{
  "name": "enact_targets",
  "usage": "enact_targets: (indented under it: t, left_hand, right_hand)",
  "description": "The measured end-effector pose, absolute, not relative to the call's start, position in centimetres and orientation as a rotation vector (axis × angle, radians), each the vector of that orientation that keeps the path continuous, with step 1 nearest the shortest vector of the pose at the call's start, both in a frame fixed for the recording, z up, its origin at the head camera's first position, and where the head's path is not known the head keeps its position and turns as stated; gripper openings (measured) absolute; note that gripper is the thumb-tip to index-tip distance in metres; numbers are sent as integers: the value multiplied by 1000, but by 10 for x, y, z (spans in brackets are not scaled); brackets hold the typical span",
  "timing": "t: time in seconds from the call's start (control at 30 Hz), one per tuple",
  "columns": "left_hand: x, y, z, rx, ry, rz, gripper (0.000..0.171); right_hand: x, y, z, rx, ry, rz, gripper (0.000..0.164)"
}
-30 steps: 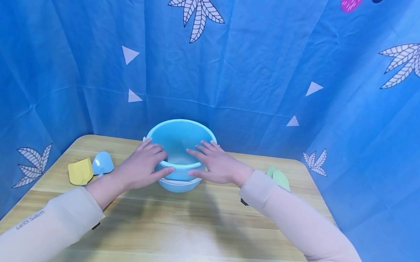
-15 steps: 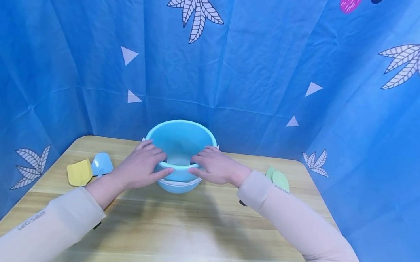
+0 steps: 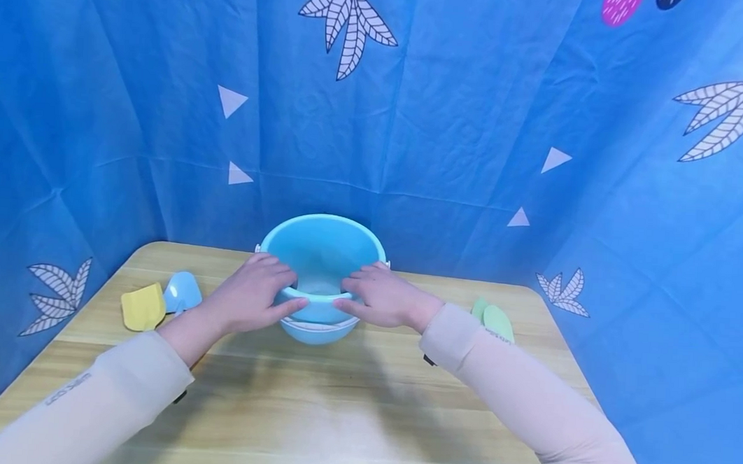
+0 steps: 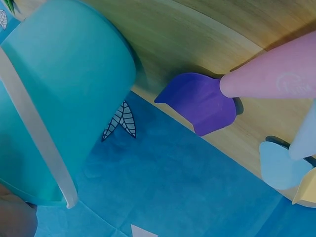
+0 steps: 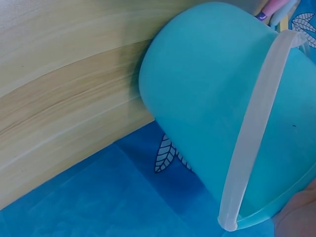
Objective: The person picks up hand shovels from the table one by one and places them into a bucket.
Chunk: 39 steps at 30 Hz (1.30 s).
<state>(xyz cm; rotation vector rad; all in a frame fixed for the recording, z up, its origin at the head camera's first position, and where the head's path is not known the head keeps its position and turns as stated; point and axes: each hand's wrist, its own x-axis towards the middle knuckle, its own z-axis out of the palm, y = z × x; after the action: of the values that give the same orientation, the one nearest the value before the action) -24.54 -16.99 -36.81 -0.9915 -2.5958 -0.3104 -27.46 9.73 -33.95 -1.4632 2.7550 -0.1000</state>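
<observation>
Where blue cloth (image 3: pixel 326 131) backs the wooden table (image 3: pixel 312 411), both hands (image 3: pixel 253 294) (image 3: pixel 386 296) grip a turquoise bucket (image 3: pixel 324 261) by its rim (image 3: pixel 320 297).

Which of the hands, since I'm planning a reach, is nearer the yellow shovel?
Left: the left hand, on the bucket rim, is right of the yellow shovel; the right hand grips that rim farther right.

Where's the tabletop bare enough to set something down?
Widest: the near table, bordered by the bucket and both sleeves. A smaller patch, beyond the right hand, separates bucket and green pieces. Crowded: the left, with yellow scoop, blue scoop, purple scoop.
</observation>
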Motion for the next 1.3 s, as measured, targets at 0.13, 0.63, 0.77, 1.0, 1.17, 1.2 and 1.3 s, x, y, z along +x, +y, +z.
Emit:
enact_targets:
  t: [0.13, 0.63, 0.77, 1.0, 1.17, 1.2, 1.3]
  left_hand:
    - [-245, -170, -368, -1004, -2581, -312, 41]
    - [-240, -161, -368, -1032, -2575, -334, 42]
    - [-237, -158, -369, -1032, -2586, -335, 42]
    - [-231, -152, -370, -1038, -2592, -355, 40]
    - [-228, -148, -370, -1040, -2585, -360, 40]
    - [-227, -147, -370, -1040, -2584, -364, 40]
    - [-225, -146, -370, -1037, -2582, -365, 40]
  right_hand:
    - [-275, 97, -340, -1477, 2756, -113, 45]
    - [-265, 106, -341, -1457, 2755, -150, 44]
    - [-261, 110, -341, -1459, 2753, -145, 44]
    - [-254, 116, -341, -1474, 2768, -148, 40]
    - [-249, 120, -341, -1476, 2782, -147, 40]
    - [-248, 121, -342, -1477, 2786, -143, 40]
    - [-246, 122, -342, -1481, 2790, -149, 39]
